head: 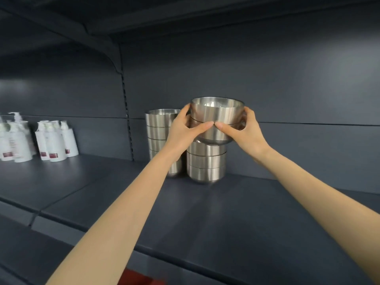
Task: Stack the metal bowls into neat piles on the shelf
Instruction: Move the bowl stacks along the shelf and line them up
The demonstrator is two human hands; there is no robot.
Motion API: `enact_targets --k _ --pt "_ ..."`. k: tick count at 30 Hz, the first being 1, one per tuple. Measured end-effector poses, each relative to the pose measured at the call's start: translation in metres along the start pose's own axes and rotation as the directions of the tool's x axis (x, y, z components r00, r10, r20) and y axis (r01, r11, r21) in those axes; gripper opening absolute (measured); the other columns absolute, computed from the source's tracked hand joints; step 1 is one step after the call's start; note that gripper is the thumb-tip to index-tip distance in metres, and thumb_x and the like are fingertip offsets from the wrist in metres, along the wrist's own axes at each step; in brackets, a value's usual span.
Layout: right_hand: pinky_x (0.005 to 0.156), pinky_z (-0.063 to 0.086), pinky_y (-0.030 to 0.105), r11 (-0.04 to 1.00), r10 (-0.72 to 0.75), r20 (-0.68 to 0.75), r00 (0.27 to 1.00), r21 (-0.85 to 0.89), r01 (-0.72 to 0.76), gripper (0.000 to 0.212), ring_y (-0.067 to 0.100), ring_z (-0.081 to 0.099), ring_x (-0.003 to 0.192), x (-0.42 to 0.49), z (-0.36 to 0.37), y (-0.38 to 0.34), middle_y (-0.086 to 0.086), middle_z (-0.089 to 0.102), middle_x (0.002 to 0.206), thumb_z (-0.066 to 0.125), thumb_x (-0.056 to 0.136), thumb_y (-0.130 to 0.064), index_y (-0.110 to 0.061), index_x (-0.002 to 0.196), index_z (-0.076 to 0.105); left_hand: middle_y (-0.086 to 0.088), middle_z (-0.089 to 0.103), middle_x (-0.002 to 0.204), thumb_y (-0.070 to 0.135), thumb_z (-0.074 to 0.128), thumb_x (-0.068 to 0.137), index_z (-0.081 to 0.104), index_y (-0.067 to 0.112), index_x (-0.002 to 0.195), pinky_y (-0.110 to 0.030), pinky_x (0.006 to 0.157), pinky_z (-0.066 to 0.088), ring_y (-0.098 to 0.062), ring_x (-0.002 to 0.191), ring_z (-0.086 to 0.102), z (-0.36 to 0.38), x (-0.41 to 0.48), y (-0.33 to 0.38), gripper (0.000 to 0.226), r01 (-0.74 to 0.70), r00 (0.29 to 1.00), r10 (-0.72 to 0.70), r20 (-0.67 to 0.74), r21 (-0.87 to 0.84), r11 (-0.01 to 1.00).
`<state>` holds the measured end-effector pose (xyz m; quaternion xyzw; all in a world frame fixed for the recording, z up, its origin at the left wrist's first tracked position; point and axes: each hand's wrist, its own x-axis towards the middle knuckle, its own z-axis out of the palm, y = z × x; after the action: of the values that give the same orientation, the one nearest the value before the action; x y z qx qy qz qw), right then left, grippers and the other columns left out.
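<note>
Dark matte shelf (236,212) runs wide, seam at left. Left hand (185,130) and right hand (246,130) each have a grip curled round the nested held bowls (216,113), right at the top of the front pile (206,161), mid-shelf. Second pile (158,128) stands just behind-left. White pump bottles (55,140) far left. Dark back panel (287,79), slotted post (125,99), upper shelf (185,15) overhead.

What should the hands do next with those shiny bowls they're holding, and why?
Probably lower the held bowls straight down into the pile beneath, nudging slightly left first. The left hand and right hand grip them just above it, seemingly a bit off-centre to the right, so lining up should keep the pile neat.
</note>
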<state>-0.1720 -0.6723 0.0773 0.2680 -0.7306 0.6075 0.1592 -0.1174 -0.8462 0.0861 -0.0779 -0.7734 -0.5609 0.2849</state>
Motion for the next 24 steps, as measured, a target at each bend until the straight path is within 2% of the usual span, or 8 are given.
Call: enact_targets --k 4,8,10,14,17,19,21,24 --pt "0.107 0.043 0.04 1.0 0.003 0.014 1.0 -0.02 -0.002 0.116 0.015 0.049 0.126 0.017 0.014 0.006 -0.005 0.048 0.137 0.081 0.06 -0.062 -0.016 0.149 0.023 0.003 0.061 0.129 0.031 0.081 0.074 0.037 0.014 0.145 -0.034 0.105 0.045 -0.007 0.117 0.058 -0.004 0.016 -0.017 0.085 0.016 0.999 -0.017 -0.039 -0.033 0.999" --pt "0.108 0.042 0.039 0.999 0.005 0.03 1.0 -0.043 -0.004 0.115 0.015 0.048 0.127 0.033 0.019 0.016 -0.004 0.047 0.139 0.08 0.061 -0.063 -0.015 0.149 0.023 0.003 0.057 0.135 0.063 0.08 0.055 0.041 0.017 0.142 -0.038 0.106 0.044 -0.013 0.124 0.054 0.0 0.03 -0.033 0.106 0.016 0.997 -0.015 -0.071 0.008 1.0" --pt "0.11 0.039 0.036 0.999 0.018 0.041 0.999 -0.051 -0.016 0.114 0.012 0.044 0.129 0.037 0.021 0.025 -0.007 0.044 0.14 0.08 0.063 -0.061 -0.016 0.15 0.022 0.003 0.054 0.138 0.068 0.078 0.053 0.041 0.019 0.143 -0.038 0.108 0.042 -0.014 0.127 0.051 0.003 0.033 -0.043 0.11 0.028 0.997 -0.027 -0.075 0.018 0.999" --pt "0.112 0.038 0.037 0.998 0.039 0.063 0.997 -0.054 -0.035 0.125 0.014 0.042 0.133 0.037 0.027 0.039 -0.005 0.043 0.145 0.077 0.053 -0.071 -0.017 0.151 0.02 0.005 0.048 0.144 0.065 0.073 0.06 0.035 0.021 0.148 -0.037 0.112 0.038 -0.012 0.132 0.045 0.007 0.026 -0.056 0.105 0.032 0.997 -0.029 -0.077 0.028 0.999" --pt "0.115 0.031 0.033 0.999 0.035 0.085 0.996 -0.012 -0.035 0.114 0.014 0.033 0.14 0.036 0.032 0.045 -0.003 0.034 0.153 0.077 0.068 -0.06 -0.018 0.153 0.015 0.004 0.038 0.151 0.052 0.074 0.076 0.027 0.02 0.151 -0.04 0.115 0.033 -0.014 0.138 0.037 0.007 0.023 -0.062 0.094 0.011 0.996 -0.01 -0.09 0.013 1.0" --pt "0.113 0.032 0.031 0.999 0.043 0.089 0.995 0.016 -0.045 0.103 0.011 0.035 0.138 0.038 0.033 0.05 -0.007 0.038 0.149 0.075 0.076 -0.052 -0.018 0.153 0.016 0.006 0.035 0.153 0.044 0.072 0.082 0.023 0.021 0.152 -0.039 0.116 0.031 -0.01 0.14 0.033 0.007 0.019 -0.065 0.089 -0.005 0.997 0.006 -0.071 0.02 1.0" --pt "0.11 0.034 0.028 0.998 0.049 0.086 0.995 0.022 -0.051 0.099 0.006 0.038 0.132 0.038 0.033 0.05 -0.012 0.041 0.143 0.074 0.077 -0.05 -0.019 0.153 0.017 0.009 0.031 0.155 0.04 0.072 0.083 0.018 0.021 0.154 -0.033 0.116 0.027 -0.006 0.141 0.029 0.008 0.015 -0.069 0.09 -0.015 0.999 0.017 -0.041 0.043 0.999" --pt "0.115 0.033 0.036 0.998 0.062 0.097 0.993 0.018 -0.064 0.106 0.008 0.038 0.135 0.039 0.035 0.052 -0.009 0.04 0.147 0.075 0.073 -0.059 -0.021 0.153 0.016 0.007 0.017 0.159 0.035 0.074 0.082 0.007 0.02 0.154 -0.02 0.11 0.019 -0.005 0.144 0.018 0.015 0.007 -0.077 0.099 -0.02 0.999 0.023 -0.033 0.093 0.995"
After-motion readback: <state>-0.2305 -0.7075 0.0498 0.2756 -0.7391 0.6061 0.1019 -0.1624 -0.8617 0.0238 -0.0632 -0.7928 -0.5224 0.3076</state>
